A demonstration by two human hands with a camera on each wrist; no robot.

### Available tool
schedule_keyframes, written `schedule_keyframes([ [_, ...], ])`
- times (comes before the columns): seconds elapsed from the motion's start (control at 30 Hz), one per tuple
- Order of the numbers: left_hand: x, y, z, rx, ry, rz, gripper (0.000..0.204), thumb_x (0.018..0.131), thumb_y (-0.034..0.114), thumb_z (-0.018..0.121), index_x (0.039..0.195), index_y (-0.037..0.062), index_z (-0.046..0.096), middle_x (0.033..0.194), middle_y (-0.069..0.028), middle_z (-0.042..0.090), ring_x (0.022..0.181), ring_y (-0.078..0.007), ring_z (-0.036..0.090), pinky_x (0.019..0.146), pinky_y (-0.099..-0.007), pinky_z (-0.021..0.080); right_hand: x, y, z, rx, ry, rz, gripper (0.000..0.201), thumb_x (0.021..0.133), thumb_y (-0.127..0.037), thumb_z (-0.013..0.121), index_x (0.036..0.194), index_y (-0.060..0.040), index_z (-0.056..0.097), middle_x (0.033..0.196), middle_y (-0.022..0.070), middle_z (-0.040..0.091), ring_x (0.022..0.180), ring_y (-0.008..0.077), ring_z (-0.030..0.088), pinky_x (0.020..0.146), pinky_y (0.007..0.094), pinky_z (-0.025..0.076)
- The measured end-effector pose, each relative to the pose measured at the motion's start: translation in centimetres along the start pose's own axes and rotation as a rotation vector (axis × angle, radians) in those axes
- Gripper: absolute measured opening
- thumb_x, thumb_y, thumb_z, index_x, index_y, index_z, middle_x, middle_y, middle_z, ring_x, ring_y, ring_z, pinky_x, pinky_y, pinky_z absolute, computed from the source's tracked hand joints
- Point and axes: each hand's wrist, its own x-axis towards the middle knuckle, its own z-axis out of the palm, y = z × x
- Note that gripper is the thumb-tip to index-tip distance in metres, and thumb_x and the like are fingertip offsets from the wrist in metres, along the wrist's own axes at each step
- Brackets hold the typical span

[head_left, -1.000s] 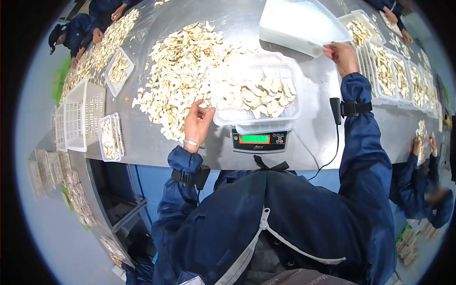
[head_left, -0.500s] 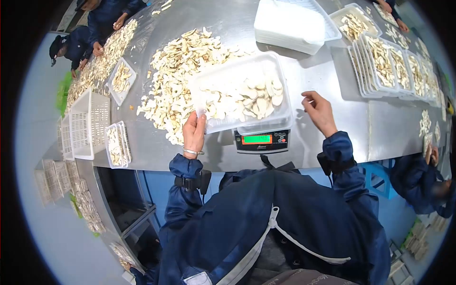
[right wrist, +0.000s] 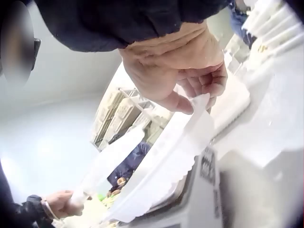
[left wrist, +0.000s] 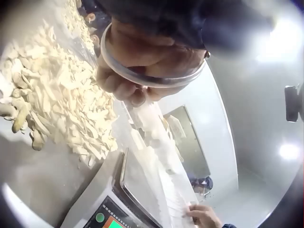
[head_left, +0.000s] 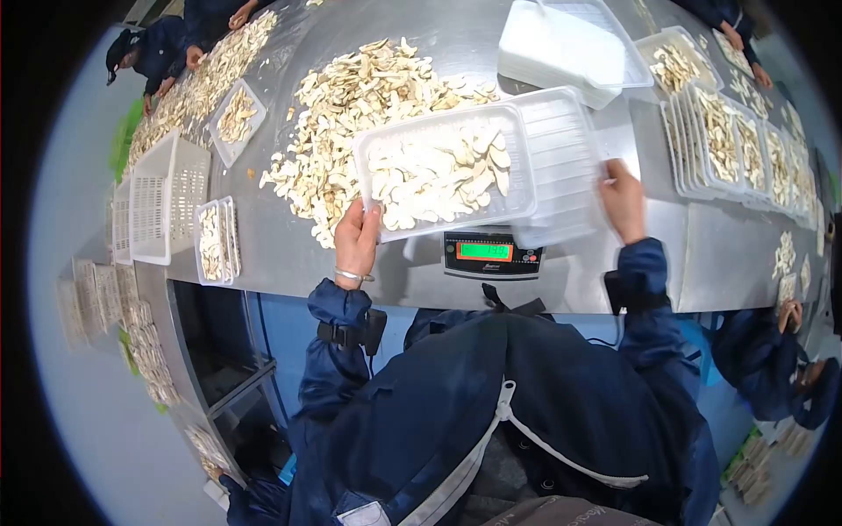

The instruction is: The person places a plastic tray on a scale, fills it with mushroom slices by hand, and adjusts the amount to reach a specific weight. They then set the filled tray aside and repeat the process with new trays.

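Note:
My left hand [head_left: 355,245] grips the lower left corner of a clear tray [head_left: 519,188] of pale slices, raised and slightly tilted over the table. Beside it, partly behind its right end, an empty ribbed tray [head_left: 561,167] hangs over the scale [head_left: 493,256]. My right hand [head_left: 624,206] is blurred at that tray's right edge; the right wrist view shows the hand [right wrist: 178,71] pinching the rim of the empty tray [right wrist: 161,166]. In the left wrist view the left hand [left wrist: 145,61] has curled fingers, with the scale [left wrist: 102,204] below.
A heap of slices [head_left: 351,114] lies behind and left of the held tray. Stacked empty trays [head_left: 561,48] stand at the back. Filled trays [head_left: 719,140] line the right side; white baskets [head_left: 167,202] and small filled trays [head_left: 210,241] stand left. Other people work around the table.
My right hand has come from the back stack down to the empty tray's edge. The filled tray has shifted left in my left hand, and the empty tray now shows to its right.

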Motion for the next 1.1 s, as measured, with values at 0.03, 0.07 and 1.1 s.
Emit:
schedule_keyframes([
  [0.03, 0.1, -0.2, -0.1, -0.007, -0.008, -0.015, 0.021, 0.095, 0.018, 0.053, 0.103, 0.0007, 0.060, 0.071, 0.0048, 0.051, 0.060, -0.0025, 0.041, 0.051, -0.0206, 0.034, 0.7, 1.2, -2.9, -0.073, -0.035, 0.066, 0.022, 0.079, -0.012, 0.061, 0.099, -0.0042, 0.061, 0.083, 0.0184, 0.065, 0.074, 0.0344, 0.064, 0.066, 0.0410, 0.049],
  [0.07, 0.3, -0.3, 0.0, 0.052, -0.021, 0.009, 0.021, 0.095, 0.018, 0.053, 0.102, 0.0002, 0.060, 0.070, 0.0049, 0.050, 0.061, -0.0028, 0.041, 0.052, -0.0210, 0.034, 1.0, 2.7, -5.3, -0.150, 0.126, -0.029, 0.024, 0.081, -0.012, 0.062, 0.103, -0.0051, 0.063, 0.083, 0.0177, 0.066, 0.070, 0.0294, 0.064, 0.064, 0.0375, 0.049],
  [1.1, 11.6, -13.5, -30.2, 0.876, 0.036, -0.138, 0.118, 0.056, 0.027, 0.088, 0.145, -0.0024, 0.015, 0.134, -0.0289, 0.043, 0.121, -0.0407, 0.047, 0.099, -0.0405, 0.042, -6.7, -29.2, 15.6, 0.128, -0.586, -0.211, 0.075, 0.079, -0.011, 0.060, 0.144, -0.0076, 0.023, 0.124, 0.0235, 0.049, 0.104, 0.0418, 0.054, 0.087, 0.0445, 0.046],
])
